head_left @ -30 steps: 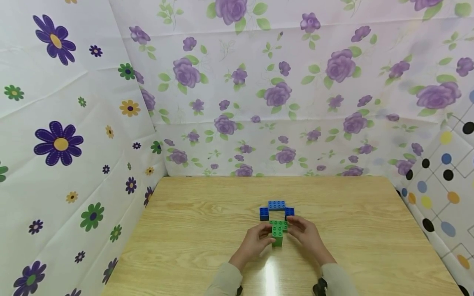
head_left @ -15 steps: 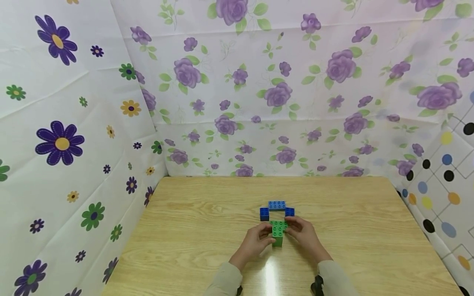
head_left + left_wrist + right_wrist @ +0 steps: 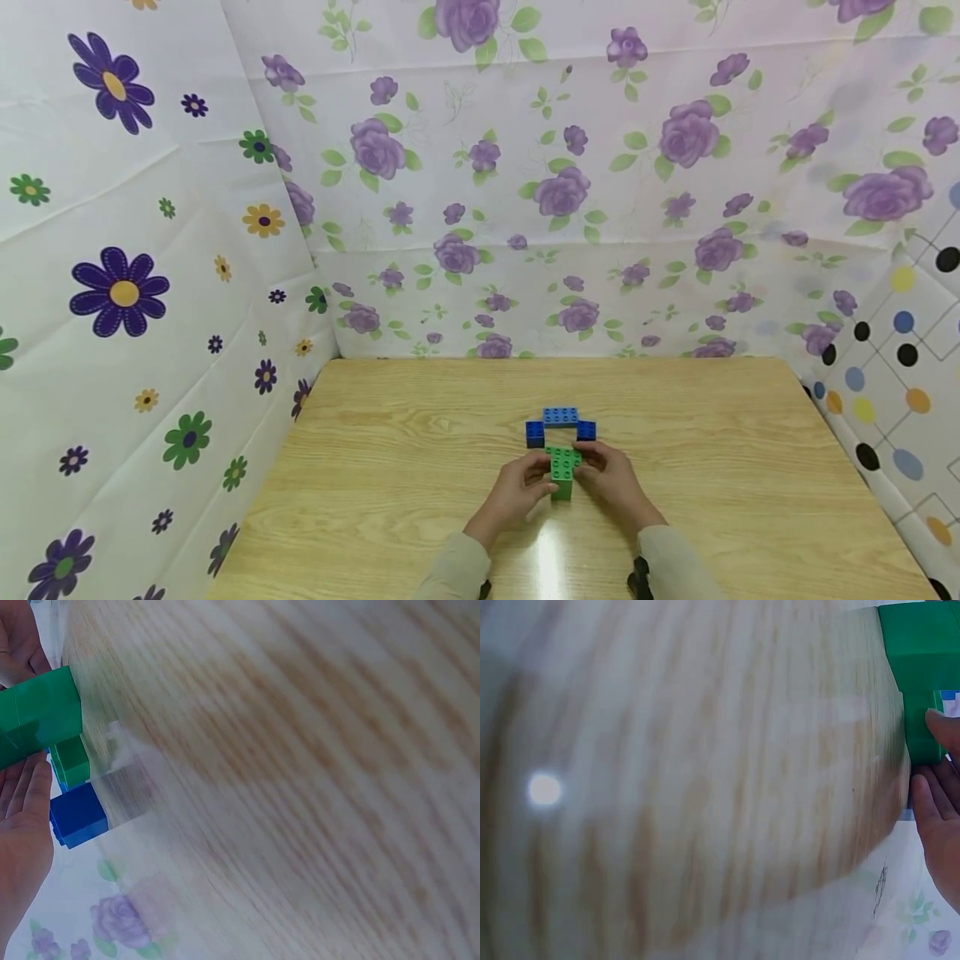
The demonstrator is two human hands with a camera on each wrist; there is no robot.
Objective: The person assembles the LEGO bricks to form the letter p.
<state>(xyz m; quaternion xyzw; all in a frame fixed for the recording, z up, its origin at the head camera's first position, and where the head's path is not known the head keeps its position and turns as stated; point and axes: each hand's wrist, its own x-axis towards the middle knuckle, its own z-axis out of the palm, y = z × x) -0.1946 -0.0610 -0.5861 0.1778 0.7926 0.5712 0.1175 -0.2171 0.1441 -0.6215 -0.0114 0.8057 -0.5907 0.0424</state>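
Observation:
In the head view, two green toy bricks meet near the middle of the table. The near brick (image 3: 561,477) points toward me, and the far brick (image 3: 556,451) lies crosswise behind it. My left hand (image 3: 516,493) holds the near brick from its left side, thumb on the front and fingers behind. At the far brick's right end is my right hand (image 3: 617,485). The right wrist view has that thumb (image 3: 943,727) against the green brick (image 3: 921,727), with the fingers on its other side. A small blue brick (image 3: 79,816) shows beyond the left fingers in the left wrist view.
Behind the green bricks, a light blue brick (image 3: 561,417) lies crosswise between two darker blue bricks, one at left (image 3: 535,433) and one at right (image 3: 587,430). Wood-grain table (image 3: 405,467) surrounds them. Flowered cloth (image 3: 465,292) hangs along the table's back edge.
My right hand has edged left, and its fingers and thumb have come in on the far green brick's right end. The left hand and the blue bricks have stayed in place.

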